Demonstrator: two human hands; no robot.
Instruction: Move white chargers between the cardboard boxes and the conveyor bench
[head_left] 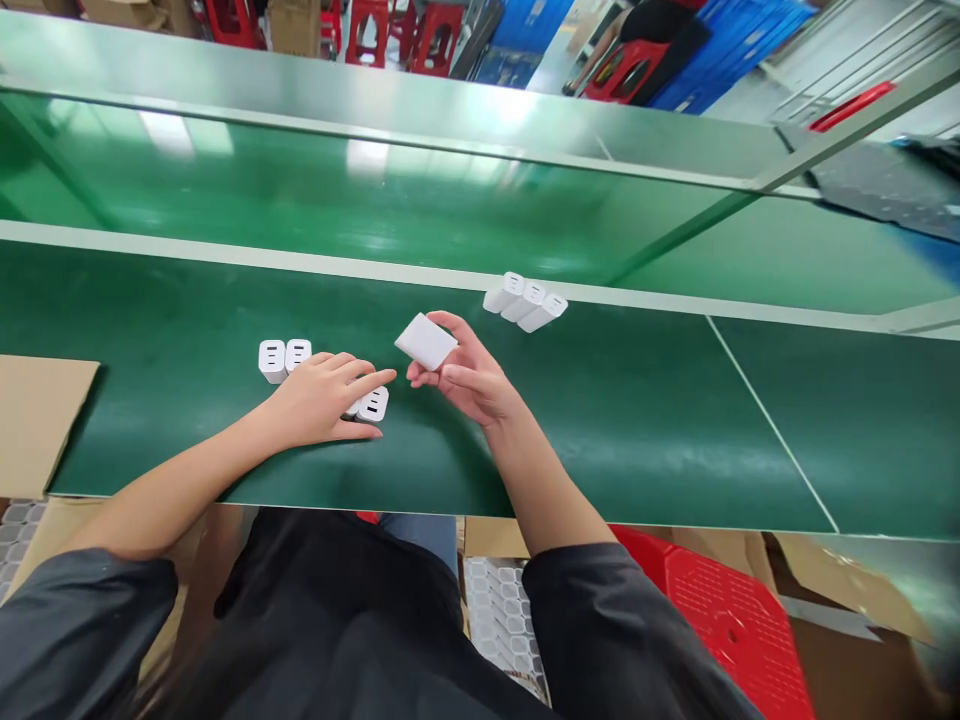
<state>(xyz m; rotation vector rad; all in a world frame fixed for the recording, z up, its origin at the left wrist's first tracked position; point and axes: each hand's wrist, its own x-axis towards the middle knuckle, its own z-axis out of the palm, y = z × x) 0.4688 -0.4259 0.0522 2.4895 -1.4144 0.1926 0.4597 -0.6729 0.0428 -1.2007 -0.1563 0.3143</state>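
Note:
My right hand (472, 378) is closed on a white charger (426, 342), held tilted above the green work surface with a plain side up. My left hand (322, 398) lies palm down over a group of white chargers, fingers stretched out and thumb apart. One charger (373, 404) shows between its thumb and forefinger, ports up. Past its knuckles stand two more chargers (272, 360), side by side with dark port slots on top. The left palm hides the rest of the group. Farther off, three white chargers (525, 302) lean in a row near the back rail.
The green work surface (615, 420) has a pale rail (315, 266) along its back. A cardboard sheet (45, 420) lies at the left. Below the front edge are a red stool (735, 620) and a tray of white pieces (499, 610). A person sits beyond the bench.

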